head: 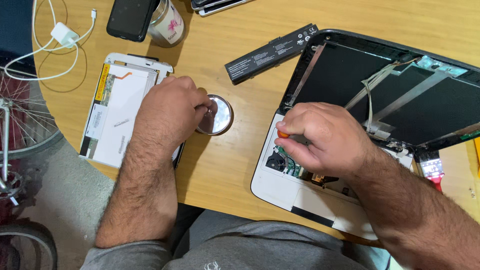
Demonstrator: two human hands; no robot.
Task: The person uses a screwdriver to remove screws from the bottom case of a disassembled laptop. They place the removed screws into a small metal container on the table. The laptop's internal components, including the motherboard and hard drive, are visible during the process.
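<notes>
My left hand (pixel 172 112) rests with closed fingertips at the edge of a small round metal lid (pixel 218 116) on the wooden table; whether it pinches something tiny is hidden. My right hand (pixel 320 137) is shut on an orange-handled screwdriver (pixel 282 134), held over the exposed circuit board and fan (pixel 276 162) of an opened white laptop base (pixel 280 192). The laptop's empty black lid shell (pixel 350 80), with metal brackets and loose cables, lies open behind my right hand.
A removed screen panel (pixel 115 112) lies under my left wrist. A black laptop battery (pixel 270 52), a phone (pixel 131 17), a small tin (pixel 167 25), a white charger with cable (pixel 62 34) and a red-handled brush (pixel 432 170) lie around. A bicycle wheel (pixel 15 115) stands at left.
</notes>
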